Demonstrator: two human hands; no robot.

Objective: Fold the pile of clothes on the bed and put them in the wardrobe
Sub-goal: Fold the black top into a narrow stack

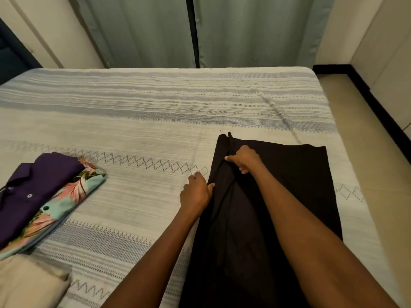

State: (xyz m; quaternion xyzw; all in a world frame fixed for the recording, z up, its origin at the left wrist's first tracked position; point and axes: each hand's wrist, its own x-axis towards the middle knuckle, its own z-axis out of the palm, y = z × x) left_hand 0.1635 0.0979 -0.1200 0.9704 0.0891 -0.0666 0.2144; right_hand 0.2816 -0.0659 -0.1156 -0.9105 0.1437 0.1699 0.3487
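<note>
Striped and diamond-patterned bedding in white and grey-blue covered a wide bed (155, 121) that filled most of the view, seen from above by the person who stood at its near edge.

Nearest the viewer, at the lower left, lay a folded cream garment (29, 283). Just beyond it sat a small stack of folded shirts: a purple shirt (37, 183) with its collar and buttons showing rested on top of a floral shirt (66, 196) in turquoise and pink, whose edges stuck out on the right side.

Two bare forearms reached in from the bottom edge towards a long black garment (289, 196), which lay spread flat on the right half of the bed and ran from the near edge away from the viewer. The left hand (196, 193) was at the garment's left edge, its fingers curled, with the thumb pinching the dark cloth. The right hand (244, 158) lay further up, on top of the garment near a long crease, with its fingers curled round a fold of the fabric. The garment's far end stopped about halfway across the bed.

Beyond the bed's far side hung pale green curtains (144, 30), with a dark vertical strip where they met. Cream walls stood either side, and a pale tiled floor (364, 134) with a black skirting edge ran along the right.
</note>
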